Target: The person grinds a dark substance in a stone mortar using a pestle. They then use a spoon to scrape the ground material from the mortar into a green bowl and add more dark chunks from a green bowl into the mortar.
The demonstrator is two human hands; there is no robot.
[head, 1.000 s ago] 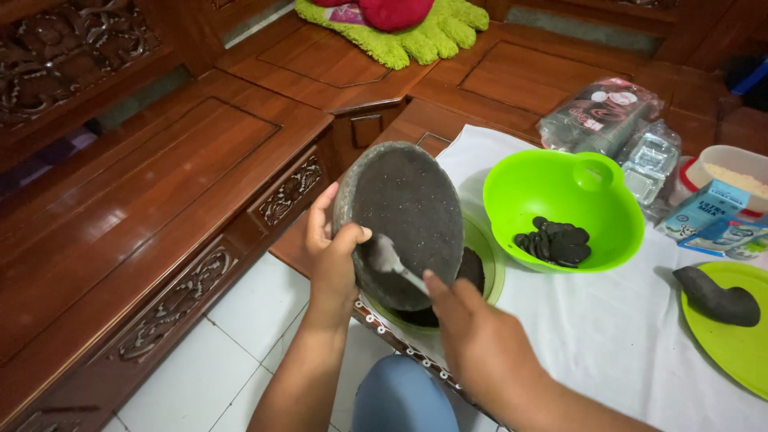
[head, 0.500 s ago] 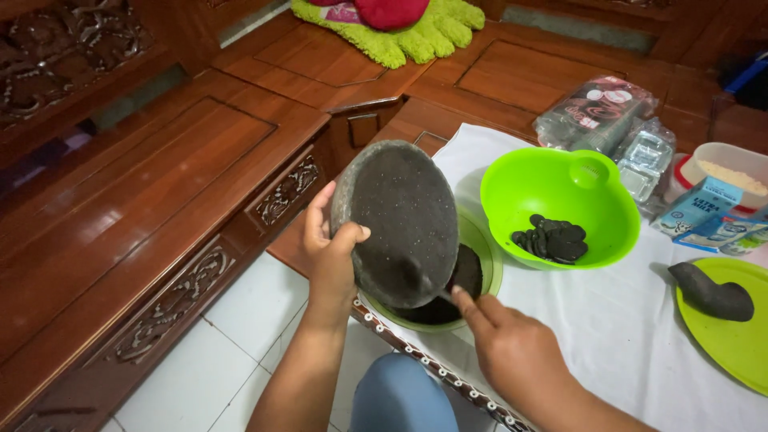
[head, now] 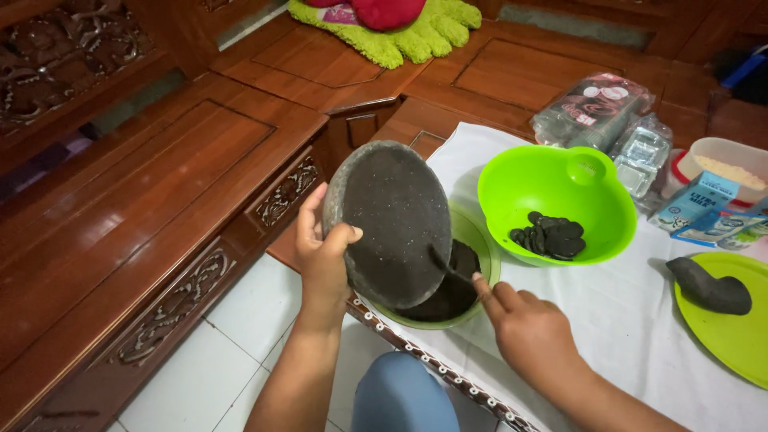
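Our left hand grips the tilted mortar over the bowl, our right hand pinching a spoon; most black crumbs seem already scraped in.

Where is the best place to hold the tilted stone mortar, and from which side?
Probably the raised rim of the stone mortar, from the left, as the left hand does: thumb on the inner face, fingers behind. The dish stands tilted, its lower edge over the bowl.
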